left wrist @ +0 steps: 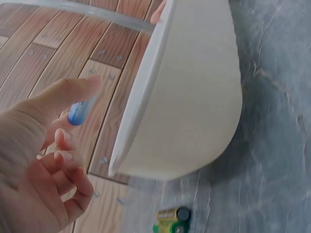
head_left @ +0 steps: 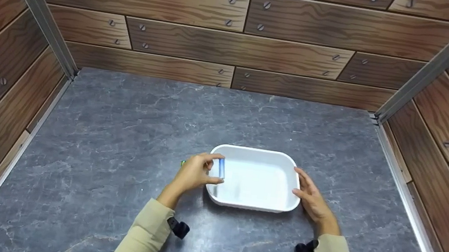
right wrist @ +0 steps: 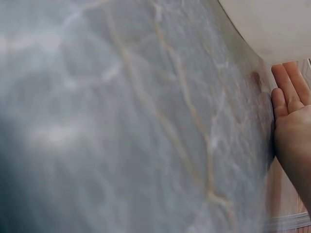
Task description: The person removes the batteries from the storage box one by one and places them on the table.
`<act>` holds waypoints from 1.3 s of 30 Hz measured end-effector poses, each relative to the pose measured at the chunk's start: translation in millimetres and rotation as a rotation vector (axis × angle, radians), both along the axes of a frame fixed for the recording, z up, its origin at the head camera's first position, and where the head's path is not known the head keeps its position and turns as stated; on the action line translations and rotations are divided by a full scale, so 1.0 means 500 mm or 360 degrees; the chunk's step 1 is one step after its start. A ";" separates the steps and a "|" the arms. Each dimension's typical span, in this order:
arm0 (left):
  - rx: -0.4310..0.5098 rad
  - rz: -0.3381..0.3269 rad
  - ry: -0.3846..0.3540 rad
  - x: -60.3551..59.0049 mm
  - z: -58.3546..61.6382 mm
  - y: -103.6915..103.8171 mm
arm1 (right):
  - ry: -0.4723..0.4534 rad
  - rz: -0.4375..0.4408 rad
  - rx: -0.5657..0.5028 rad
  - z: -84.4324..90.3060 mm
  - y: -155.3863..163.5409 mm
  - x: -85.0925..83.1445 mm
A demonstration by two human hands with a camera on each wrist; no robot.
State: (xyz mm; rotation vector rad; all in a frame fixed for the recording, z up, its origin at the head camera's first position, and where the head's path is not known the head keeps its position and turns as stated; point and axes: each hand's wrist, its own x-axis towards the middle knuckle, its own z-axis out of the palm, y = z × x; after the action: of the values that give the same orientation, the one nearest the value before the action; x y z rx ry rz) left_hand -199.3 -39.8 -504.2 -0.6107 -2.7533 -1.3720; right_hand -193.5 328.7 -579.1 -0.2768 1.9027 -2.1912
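Observation:
A blue battery [head_left: 221, 168] with a pale, printed section is pinched by its ends between the thumb and index finger of my left hand [head_left: 195, 170]. It hangs over the left end of a white plastic tub [head_left: 253, 206]. In the left wrist view, the other fingers of this hand curl loosely below the battery [left wrist: 80, 112]. My right hand [head_left: 314, 199] rests against the tub's right end, thumb and fingertips at the rim. Its fingers [right wrist: 291, 85] look fairly straight beside the tub wall in the right wrist view.
Green and gold batteries [left wrist: 172, 221] lie on the table just left of the tub, mostly behind my left hand in the head view. Grey marble-patterned tabletop [head_left: 121, 130] surrounds the tub. Wood-patterned panels [head_left: 174, 43] enclose the back and sides, with metal corner posts [head_left: 41, 13].

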 end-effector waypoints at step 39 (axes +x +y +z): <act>0.0213 0.0094 -0.0313 -0.015 -0.073 -0.153 | -0.0010 -0.0042 -0.0043 -0.006 0.001 -0.001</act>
State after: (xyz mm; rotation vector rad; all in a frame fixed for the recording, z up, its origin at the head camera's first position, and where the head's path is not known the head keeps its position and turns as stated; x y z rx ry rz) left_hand -207.0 -116.4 -540.9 -0.4059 -2.7667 -1.6697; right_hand -194.0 329.3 -582.0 -0.2508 1.8851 -2.2338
